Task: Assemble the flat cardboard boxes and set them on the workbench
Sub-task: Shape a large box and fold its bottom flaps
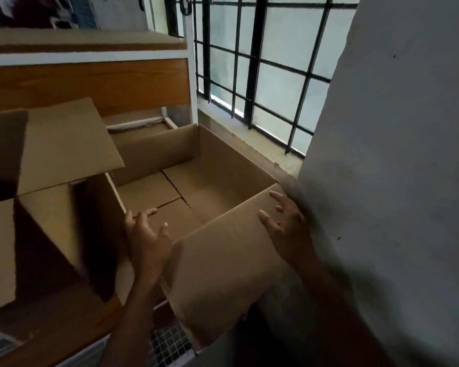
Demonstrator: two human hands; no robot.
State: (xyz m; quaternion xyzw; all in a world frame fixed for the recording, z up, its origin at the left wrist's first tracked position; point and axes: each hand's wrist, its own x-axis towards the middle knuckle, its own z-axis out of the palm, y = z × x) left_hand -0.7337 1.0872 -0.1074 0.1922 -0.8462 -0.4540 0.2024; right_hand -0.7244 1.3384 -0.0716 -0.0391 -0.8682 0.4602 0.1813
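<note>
An assembled brown cardboard box (223, 260) stands open-topped on the wooden workbench (64, 324), its bottom flaps folded shut inside. My left hand (146, 239) is at the box's near left corner, fingers spread and loosely bent. My right hand (286, 229) lies against the near right corner, fingers spread along the front wall. Neither hand grips the cardboard. A second assembled box (51, 207) with a raised flap stands to the left, touching the first.
A wooden shelf unit with white frame (90, 83) rises behind the boxes. A barred window (263, 75) is at the back right, and a grey wall (395, 154) stands close on the right. Wire mesh (170, 345) shows below the bench edge.
</note>
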